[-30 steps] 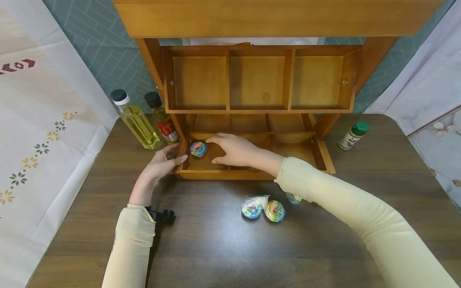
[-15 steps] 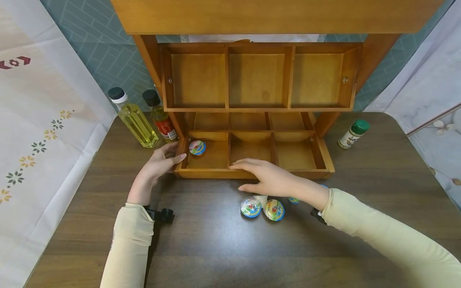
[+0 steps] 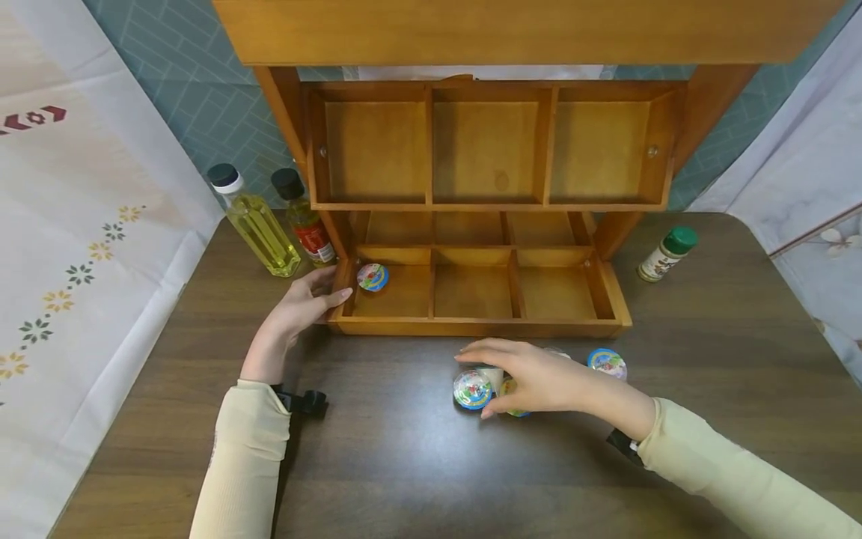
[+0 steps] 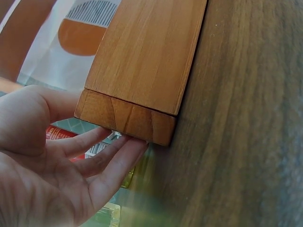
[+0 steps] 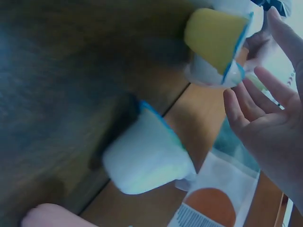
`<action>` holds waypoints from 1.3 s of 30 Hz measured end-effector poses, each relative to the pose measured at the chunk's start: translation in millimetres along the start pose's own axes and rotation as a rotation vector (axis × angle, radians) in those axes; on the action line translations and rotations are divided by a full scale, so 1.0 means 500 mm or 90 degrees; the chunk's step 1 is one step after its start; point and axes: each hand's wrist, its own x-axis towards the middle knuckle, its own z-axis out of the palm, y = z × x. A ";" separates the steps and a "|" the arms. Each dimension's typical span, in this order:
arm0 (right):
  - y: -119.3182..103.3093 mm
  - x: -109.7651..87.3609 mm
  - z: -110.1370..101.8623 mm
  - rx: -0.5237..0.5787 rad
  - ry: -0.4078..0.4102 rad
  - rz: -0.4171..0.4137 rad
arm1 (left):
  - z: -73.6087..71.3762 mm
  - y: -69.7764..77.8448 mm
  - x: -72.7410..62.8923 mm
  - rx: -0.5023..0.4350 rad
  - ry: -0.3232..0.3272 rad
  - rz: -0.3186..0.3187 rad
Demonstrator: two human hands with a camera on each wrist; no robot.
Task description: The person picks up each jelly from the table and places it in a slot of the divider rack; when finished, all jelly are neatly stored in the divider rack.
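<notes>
My left hand (image 3: 296, 305) grips the left front corner of a wooden shelf rack's (image 3: 471, 327) low tray, thumb at its rim and fingers against its outer side (image 4: 128, 116). My right hand (image 3: 539, 378) reaches over several small lidded jelly cups on the table, thumb and fingers apart and holding nothing. One cup with a printed foil lid (image 3: 472, 390) shows between thumb and fingers. A yellow cup (image 5: 215, 35) is close to the fingertips, partly hidden by the hand in the head view. Another cup (image 3: 607, 364) stands beyond the wrist. In the tray's left compartment sits one more cup (image 3: 373, 278).
Two bottles, one of yellow oil (image 3: 264, 236) and one with a red label (image 3: 313, 238), stand left of the rack. A green-capped seasoning jar (image 3: 667, 254) is at its right. An upper three-compartment tray (image 3: 488, 206) overhangs the low one.
My right hand has left the tray's left compartment, moving right and toward me to the cups on the table. The cup in that compartment stays put, and the left hand keeps its hold.
</notes>
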 end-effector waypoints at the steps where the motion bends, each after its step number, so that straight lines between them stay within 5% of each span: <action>1: 0.003 -0.003 0.004 -0.002 -0.003 0.004 | 0.001 0.000 0.001 0.001 -0.001 0.001; 14: 0.016 -0.002 0.025 -0.054 0.009 -0.091 | 0.011 0.007 0.013 -0.002 -0.010 0.006; 22: 0.008 0.011 0.023 -0.098 -0.026 -0.081 | 0.005 -0.001 0.007 -0.018 -0.007 0.011; 39: 0.001 0.020 0.028 -0.202 -0.008 -0.123 | -0.004 -0.002 0.001 -0.023 -0.016 -0.001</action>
